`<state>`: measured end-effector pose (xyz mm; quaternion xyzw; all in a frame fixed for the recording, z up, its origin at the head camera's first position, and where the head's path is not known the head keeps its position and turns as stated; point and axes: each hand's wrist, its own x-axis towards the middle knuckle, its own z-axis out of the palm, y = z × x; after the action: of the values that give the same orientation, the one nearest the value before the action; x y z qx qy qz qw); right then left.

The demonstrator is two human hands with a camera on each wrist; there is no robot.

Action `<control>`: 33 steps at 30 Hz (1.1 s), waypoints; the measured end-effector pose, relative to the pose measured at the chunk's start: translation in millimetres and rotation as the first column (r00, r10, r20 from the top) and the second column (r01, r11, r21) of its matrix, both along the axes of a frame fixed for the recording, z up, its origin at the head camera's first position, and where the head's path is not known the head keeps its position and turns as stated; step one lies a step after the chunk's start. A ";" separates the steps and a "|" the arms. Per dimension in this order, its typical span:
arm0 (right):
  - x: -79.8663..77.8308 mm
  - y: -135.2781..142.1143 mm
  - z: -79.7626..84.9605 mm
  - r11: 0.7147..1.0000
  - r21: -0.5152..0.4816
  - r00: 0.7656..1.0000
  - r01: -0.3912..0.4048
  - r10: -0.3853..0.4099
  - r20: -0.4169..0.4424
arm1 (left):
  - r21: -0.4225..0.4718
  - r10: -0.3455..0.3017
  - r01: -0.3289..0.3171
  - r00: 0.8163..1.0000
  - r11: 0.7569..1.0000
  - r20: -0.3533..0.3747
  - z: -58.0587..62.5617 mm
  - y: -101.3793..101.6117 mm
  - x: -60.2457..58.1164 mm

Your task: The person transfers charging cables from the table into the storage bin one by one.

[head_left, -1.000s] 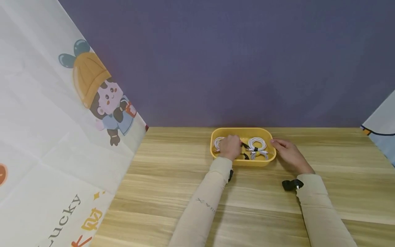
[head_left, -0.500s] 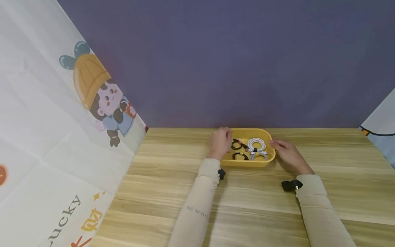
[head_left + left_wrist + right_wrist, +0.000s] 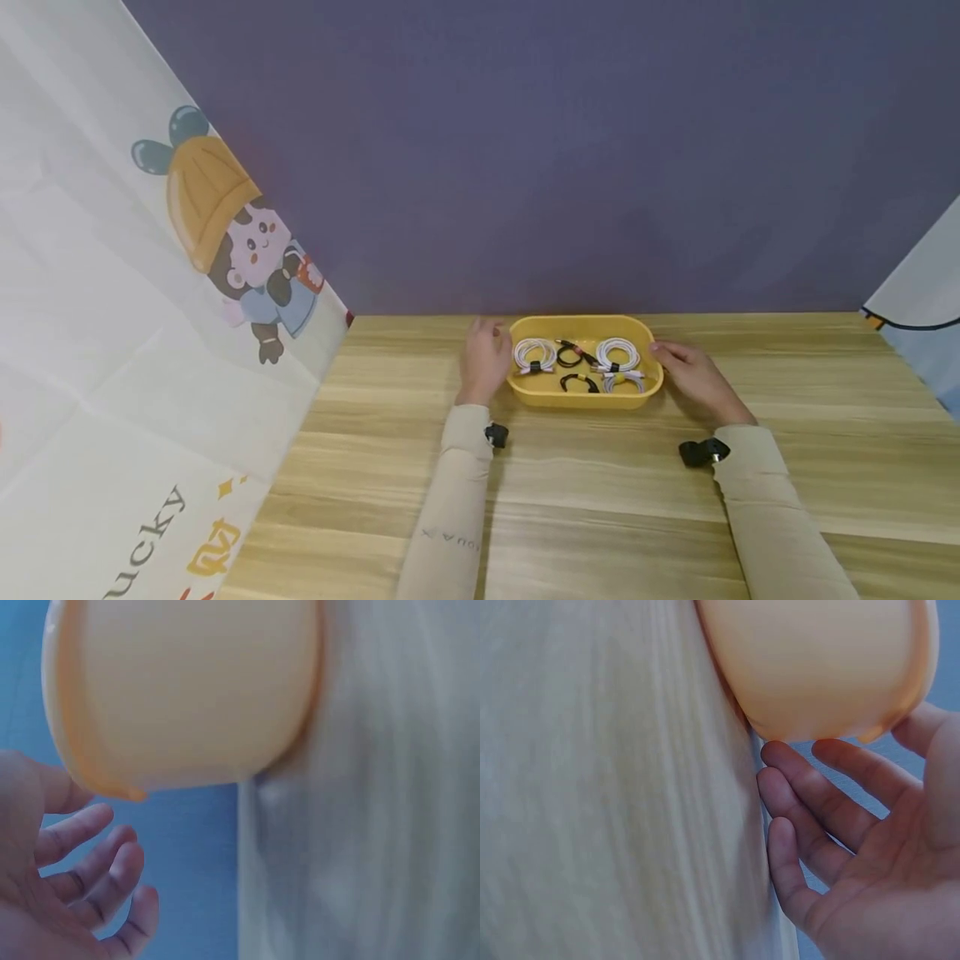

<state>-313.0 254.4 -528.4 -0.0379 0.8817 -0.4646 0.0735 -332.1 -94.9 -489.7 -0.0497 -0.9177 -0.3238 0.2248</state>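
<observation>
A yellow plastic bin [image 3: 581, 402] stands on the wooden table. In it lie several coiled cables: a white cable with a black strap [image 3: 551, 354] at the left, another white cable [image 3: 634, 357] at the right, two black cables in the middle and a grey cable [image 3: 636, 383] with a yellow tie. My right hand [image 3: 697, 379] holds the bin's right end, thumb on the rim and fingers [image 3: 825, 795] against the outer wall. Beside the left end is my left hand [image 3: 483, 360], fingers loosely bent and spread; in the left wrist view its thumb tip is behind the rim.
The wooden tabletop [image 3: 600, 500] runs up to a dark blue wall panel [image 3: 525, 167] close behind the bin. A printed white sheet [image 3: 90, 317] is on the left. At the far right a black cord [image 3: 926, 327] crosses a pale surface.
My left hand has come out of the bin, moving left over its left end to the outside, uncovering the left white cable. My right hand has stayed at the right rim.
</observation>
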 end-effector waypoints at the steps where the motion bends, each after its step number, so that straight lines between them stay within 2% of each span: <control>1: 0.2 -0.2 -0.1 1.000 0.001 1.000 0.002 -0.002 -0.002 | 0.011 -0.012 0.012 1.000 1.000 0.009 -2.3 -2.3 0.4; 6: -0.5 -1.4 0.3 1.000 -0.008 1.000 0.017 -0.017 -0.002 | 0.063 -0.055 0.051 0.997 0.997 0.060 -11.5 -8.9 0.7; 11: -1.4 -2.3 1.1 1.000 -0.012 1.000 0.019 -0.019 0.009 | 0.112 -0.091 0.078 0.989 0.991 0.116 -15.0 -11.9 2.4; 19: 0.5 -1.0 0.4 1.000 -0.001 1.000 0.022 -0.022 0.000 | 0.106 -0.171 0.154 0.969 0.982 0.177 -15.8 -17.3 4.4; 25: 2.3 -1.1 -0.5 1.000 0.011 1.000 0.024 -0.024 -0.006 | 0.109 -0.187 0.167 0.958 0.980 0.217 -16.2 -18.7 6.2; 33: 1.8 -2.3 -1.6 1.000 0.016 1.000 0.015 -0.015 0.001 | 0.127 -0.189 0.163 0.956 0.978 0.224 -19.2 -17.8 6.8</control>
<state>-311.2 252.1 -529.9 -0.0305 0.8855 -0.4581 0.0707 -325.3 -112.7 -508.9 -0.0804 -0.9109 -0.3951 0.0874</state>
